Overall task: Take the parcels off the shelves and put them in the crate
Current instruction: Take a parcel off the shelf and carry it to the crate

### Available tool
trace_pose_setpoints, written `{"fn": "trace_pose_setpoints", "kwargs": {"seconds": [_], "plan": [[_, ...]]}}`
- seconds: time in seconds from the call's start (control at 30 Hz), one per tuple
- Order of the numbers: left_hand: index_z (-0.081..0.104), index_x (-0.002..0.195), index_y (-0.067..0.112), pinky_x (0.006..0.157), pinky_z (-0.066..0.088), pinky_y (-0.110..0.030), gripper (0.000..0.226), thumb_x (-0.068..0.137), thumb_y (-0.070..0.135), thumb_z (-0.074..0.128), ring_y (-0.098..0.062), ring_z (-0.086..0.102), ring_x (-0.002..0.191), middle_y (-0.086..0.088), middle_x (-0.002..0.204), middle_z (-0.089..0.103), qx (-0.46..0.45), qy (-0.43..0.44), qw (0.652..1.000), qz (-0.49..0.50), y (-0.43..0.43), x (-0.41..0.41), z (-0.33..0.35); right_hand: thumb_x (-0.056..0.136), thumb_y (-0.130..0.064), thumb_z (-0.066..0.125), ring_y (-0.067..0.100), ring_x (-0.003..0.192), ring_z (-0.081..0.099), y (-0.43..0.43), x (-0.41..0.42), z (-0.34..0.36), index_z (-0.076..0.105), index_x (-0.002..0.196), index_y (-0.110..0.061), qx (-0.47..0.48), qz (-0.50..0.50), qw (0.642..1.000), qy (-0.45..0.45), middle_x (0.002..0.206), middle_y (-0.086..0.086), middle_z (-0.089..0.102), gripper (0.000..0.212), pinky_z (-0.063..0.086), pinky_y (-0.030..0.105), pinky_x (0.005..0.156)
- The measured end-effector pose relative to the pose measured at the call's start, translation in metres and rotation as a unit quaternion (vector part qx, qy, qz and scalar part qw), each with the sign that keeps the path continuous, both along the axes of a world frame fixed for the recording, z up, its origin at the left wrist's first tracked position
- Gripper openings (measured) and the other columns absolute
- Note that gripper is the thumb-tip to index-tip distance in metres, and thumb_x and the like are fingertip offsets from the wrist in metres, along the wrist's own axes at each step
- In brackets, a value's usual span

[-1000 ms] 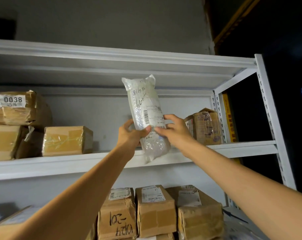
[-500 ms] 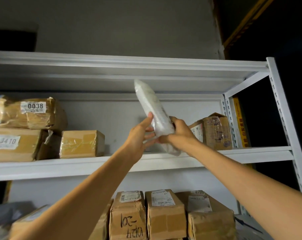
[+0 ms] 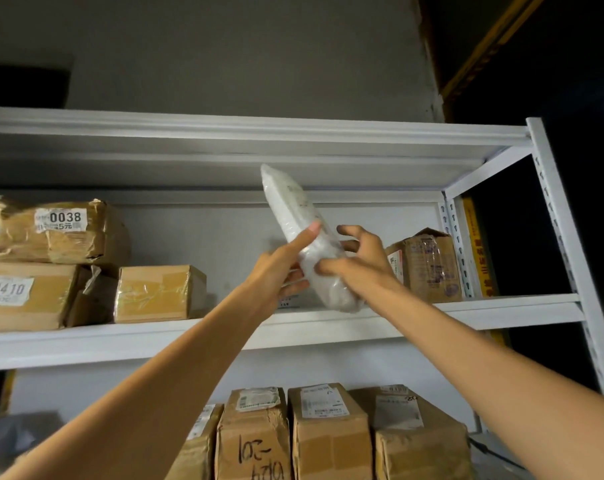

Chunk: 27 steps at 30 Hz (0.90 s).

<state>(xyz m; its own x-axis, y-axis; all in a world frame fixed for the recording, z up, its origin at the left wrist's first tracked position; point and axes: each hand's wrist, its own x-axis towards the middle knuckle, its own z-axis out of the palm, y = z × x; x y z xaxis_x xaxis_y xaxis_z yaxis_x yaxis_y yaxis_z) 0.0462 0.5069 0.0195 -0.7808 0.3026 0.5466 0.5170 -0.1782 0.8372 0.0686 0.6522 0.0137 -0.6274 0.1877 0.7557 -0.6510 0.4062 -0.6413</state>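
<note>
Two bare forearms reached up from the bottom corners and met at a white plastic-wrapped parcel (image 3: 289, 202) held in the air in front of a white metal shelving unit (image 3: 567, 258). The left hand (image 3: 279, 268) clasped the parcel from the left, its thumb stretched straight up the front of the wrapping and its fingers running underneath and behind. The right hand (image 3: 361, 259) grasped the parcel from the right, thumb laid across the front and fingers curled round the back, with the forefinger lifted a little off the wrapping. The parcel was long and narrow and leaned to the left, its top end up against the shadowed underside of the upper shelf (image 3: 224, 133) as seen from the head camera, its bottom end just above the front edge of the middle shelf (image 3: 120, 337).

Behind the hands, the middle shelf had an open stretch of board between a small taped box (image 3: 155, 294) on the left and a taped carton (image 3: 428, 265) near the right upright. Farther left, a box labelled 0038 (image 3: 54, 230) sat on top of a box labelled 0410 (image 3: 20, 292). On the shelf below, a row of brown cartons (image 3: 328, 431) stood side by side, touching one another, directly beneath the arms.
</note>
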Motion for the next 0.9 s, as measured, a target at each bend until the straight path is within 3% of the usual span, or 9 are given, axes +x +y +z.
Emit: {"fn": "trace_pose_setpoints", "kwargs": {"seconds": [0.07,0.13,0.23,0.3,0.47,0.67,0.73,0.83,0.9], "plan": [[0.066,0.105,0.004,0.059,0.056,-0.023,0.059,0.066,0.045,0.081,-0.017,0.074,0.074,-0.006,0.085,0.076,0.056,-0.012,0.998,0.002,-0.001,-0.003,0.003,0.058,-0.023,0.088,-0.001,0.079,0.063,-0.014,0.006,0.001,0.051,0.109,-0.029,0.018,-0.038,0.998,0.055,0.091,-0.016,0.062,0.064,0.049,0.013,0.064],[0.065,0.098,0.001,0.055,0.057,-0.025,0.04,0.073,0.027,0.081,-0.02,0.074,0.069,-0.008,0.078,0.075,0.106,-0.016,0.994,0.025,-0.008,-0.01,0.009,0.062,-0.027,0.084,0.013,0.085,0.071,-0.018,0.009,0.0,0.064,0.11,-0.028,-0.002,0.068,0.997,0.041,0.097,-0.006,0.071,0.052,0.057,0.025,0.071],[0.064,0.093,-0.002,0.053,0.056,-0.024,0.017,0.084,0.011,0.071,-0.02,0.073,0.066,-0.007,0.073,0.075,0.127,-0.014,0.992,0.0,-0.023,-0.02,0.013,0.075,-0.004,0.075,0.019,0.099,0.07,-0.007,0.014,0.002,0.054,0.131,-0.025,-0.088,0.246,0.965,-0.014,0.115,0.004,0.07,0.063,0.057,0.029,0.079],[0.065,0.095,-0.006,0.056,0.057,-0.025,0.01,0.089,0.001,0.062,-0.021,0.074,0.069,-0.01,0.078,0.075,0.105,-0.011,0.994,0.002,-0.03,-0.026,0.009,0.077,0.005,0.072,0.019,0.106,0.066,-0.005,0.013,-0.001,0.048,0.139,-0.019,-0.074,0.256,0.963,-0.031,0.124,0.007,0.065,0.071,0.056,0.03,0.085],[0.062,0.107,0.0,0.075,0.06,-0.04,0.023,0.091,-0.009,0.049,-0.033,0.072,0.088,-0.021,0.096,0.072,0.041,0.041,0.998,0.019,-0.027,-0.036,-0.007,0.061,0.013,0.081,-0.003,0.095,0.062,-0.02,-0.005,-0.007,0.054,0.136,-0.017,-0.033,0.108,0.993,0.017,0.114,-0.01,0.062,0.085,0.055,0.029,0.089],[0.063,0.116,0.004,0.068,0.056,-0.021,0.031,0.088,-0.004,0.051,-0.023,0.071,0.095,-0.014,0.107,0.072,0.046,0.069,0.996,-0.026,-0.052,-0.043,0.008,0.062,-0.001,0.087,0.018,0.092,0.069,-0.047,-0.043,0.008,0.065,0.119,-0.019,-0.162,0.082,0.983,0.02,0.094,-0.003,0.071,0.063,0.056,0.026,0.069],[0.061,0.115,0.008,0.073,0.056,-0.023,0.038,0.078,0.002,0.067,-0.023,0.071,0.096,-0.012,0.108,0.072,0.018,0.083,0.996,-0.02,-0.059,-0.047,0.006,0.066,-0.003,0.086,0.025,0.096,0.068,-0.054,-0.058,0.012,0.062,0.124,-0.014,-0.198,0.091,0.976,-0.006,0.107,0.004,0.07,0.064,0.058,0.035,0.077],[0.056,0.129,0.013,0.086,0.049,-0.023,0.072,0.064,0.009,0.086,-0.019,0.065,0.105,-0.005,0.118,0.066,-0.077,0.141,0.982,0.103,-0.064,-0.061,0.001,0.072,-0.007,0.083,0.032,0.103,0.065,-0.062,-0.079,0.014,0.056,0.129,-0.008,-0.214,0.09,0.971,-0.054,0.123,0.012,0.062,0.064,0.056,0.044,0.088],[0.058,0.129,0.01,0.09,0.048,-0.024,0.067,0.068,0.012,0.086,-0.017,0.061,0.108,-0.004,0.12,0.063,-0.123,0.17,0.963,0.169,-0.067,-0.072,-0.001,0.074,-0.009,0.081,0.032,0.102,0.063,-0.066,-0.09,0.013,0.054,0.126,-0.01,-0.194,0.064,0.974,-0.095,0.121,0.011,0.059,0.059,0.057,0.045,0.083]]}}
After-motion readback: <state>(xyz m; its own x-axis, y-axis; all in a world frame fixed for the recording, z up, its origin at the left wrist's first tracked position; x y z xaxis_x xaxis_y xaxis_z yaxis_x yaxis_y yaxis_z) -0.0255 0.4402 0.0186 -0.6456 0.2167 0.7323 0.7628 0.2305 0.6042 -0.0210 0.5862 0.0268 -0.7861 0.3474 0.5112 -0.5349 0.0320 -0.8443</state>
